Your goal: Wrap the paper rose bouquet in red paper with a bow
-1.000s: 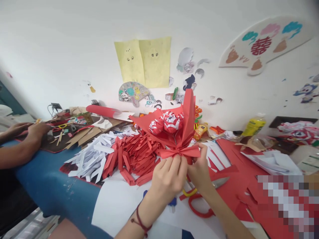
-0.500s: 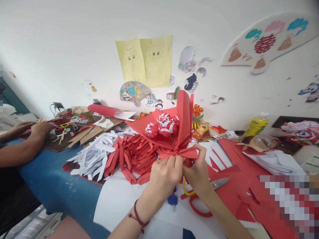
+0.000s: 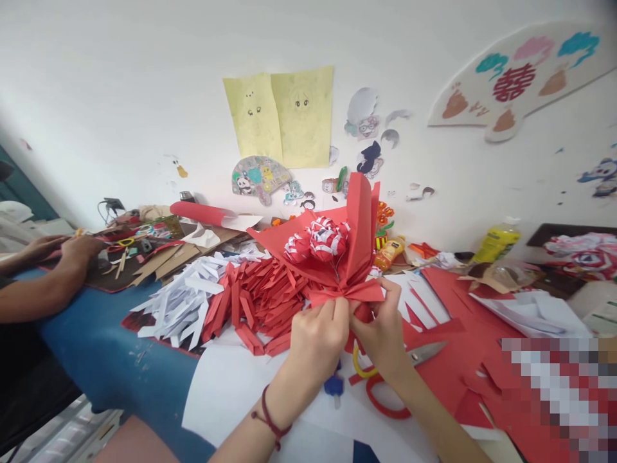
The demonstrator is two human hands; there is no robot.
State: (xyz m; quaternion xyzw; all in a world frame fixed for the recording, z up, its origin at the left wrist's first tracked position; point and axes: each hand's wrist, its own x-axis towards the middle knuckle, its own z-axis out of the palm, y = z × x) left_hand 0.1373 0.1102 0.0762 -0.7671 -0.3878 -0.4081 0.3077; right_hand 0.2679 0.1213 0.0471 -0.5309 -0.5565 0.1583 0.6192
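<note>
Red paper bouquet [image 3: 361, 244] is held up above the blue surface [image 3: 130, 360], its narrow gathered neck toward the person and its mouth spreading upward and away. The long axis rises from the neck, and the two red-and-white flowers [image 3: 328, 239] inside lean to the left; one tall flap of wrapper stands nearly upright on the right.

Both forearms reach forward and converge on the neck. The left hand [image 3: 321, 334], a dark red bracelet [image 3: 270, 415] at its wrist, is back-up with curled fingers pinching the neck's left side. The right hand [image 3: 384, 325] grips the right side, index finger bent, thumb turned inward.

Below the bouquet, on its near side, lie a white sheet [image 3: 231, 379], a small blue object [image 3: 333, 384] and, nearer the right, scissors [image 3: 427, 354]. Left of the bouquet are heaped red strips [image 3: 267, 302], with white strips [image 3: 178, 302] beyond them. Behind it to the right sits an orange flower ornament [image 3: 384, 215]; farther back, yellow sheets [image 3: 303, 122] hang on the wall.
</note>
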